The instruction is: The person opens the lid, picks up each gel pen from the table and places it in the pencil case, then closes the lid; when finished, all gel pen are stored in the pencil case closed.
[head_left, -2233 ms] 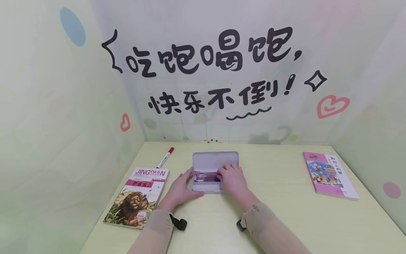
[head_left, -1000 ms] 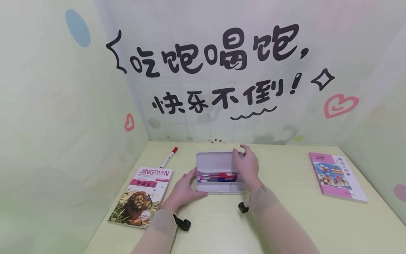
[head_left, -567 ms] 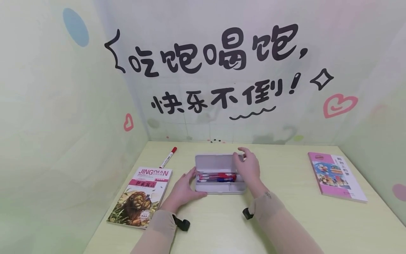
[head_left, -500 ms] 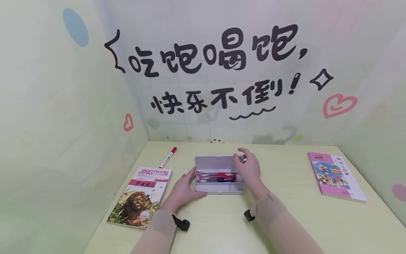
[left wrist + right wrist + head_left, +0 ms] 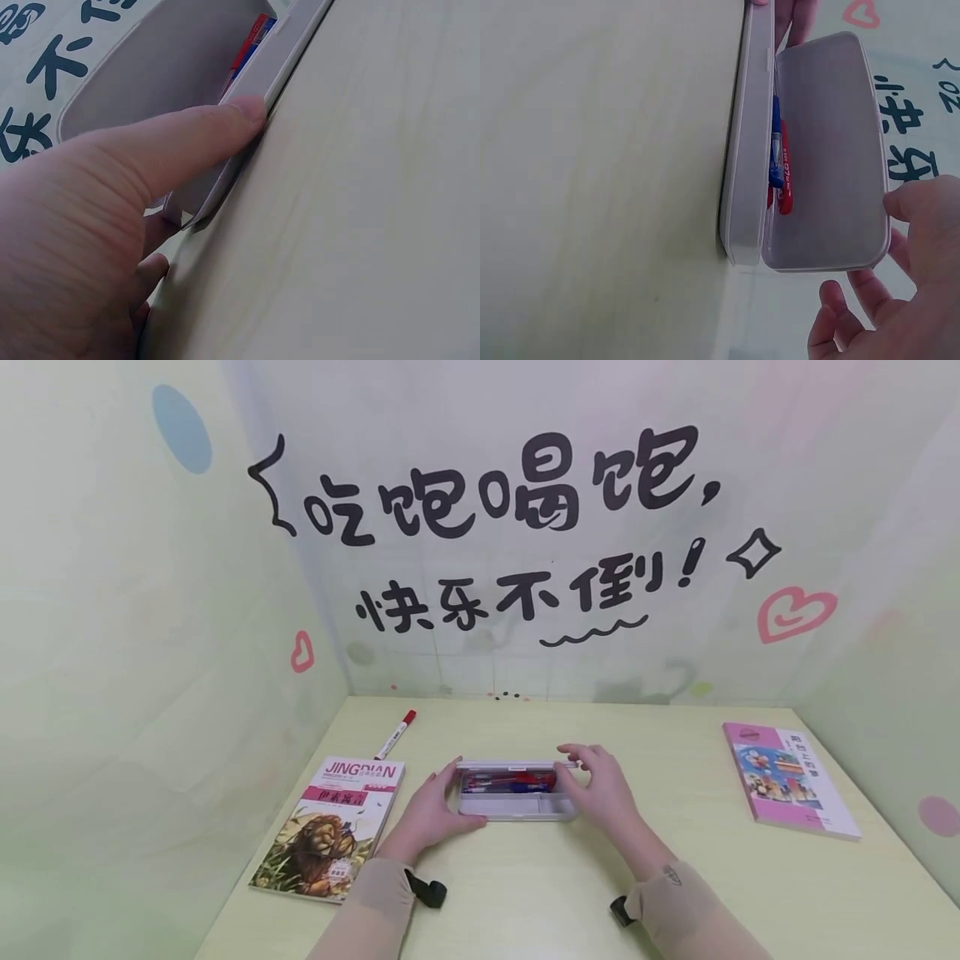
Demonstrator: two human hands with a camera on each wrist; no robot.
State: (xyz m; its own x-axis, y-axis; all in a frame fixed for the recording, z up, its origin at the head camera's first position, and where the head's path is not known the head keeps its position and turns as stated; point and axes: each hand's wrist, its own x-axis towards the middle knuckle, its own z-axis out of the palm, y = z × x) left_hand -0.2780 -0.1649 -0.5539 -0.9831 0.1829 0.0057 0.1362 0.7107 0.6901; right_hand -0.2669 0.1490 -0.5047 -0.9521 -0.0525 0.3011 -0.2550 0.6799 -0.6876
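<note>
A light-coloured pencil case (image 5: 498,807) lies on the table with its lid (image 5: 829,142) partly raised. Inside, in the back compartment, are several red and blue pens (image 5: 528,787). My left hand (image 5: 431,814) holds the case's left end, thumb along the front wall and fingers around the side. With thumb on the inner face and fingers behind, my right hand (image 5: 606,792) pinches the lid near its right corner. The left wrist view shows the thumb pressing on the case's front edge; the far fingertips are partly hidden there.
A book with a lion cover (image 5: 326,839) lies left of the left hand. Behind it is a red-capped marker (image 5: 395,733). A pink and white book (image 5: 787,779) lies at the right. Printed walls (image 5: 525,672) stand at the back and both sides of the table (image 5: 525,885).
My right hand has moved from the pens to the lid's right corner and has tilted the lid forward and down. My left hand stays on the case's left end.
</note>
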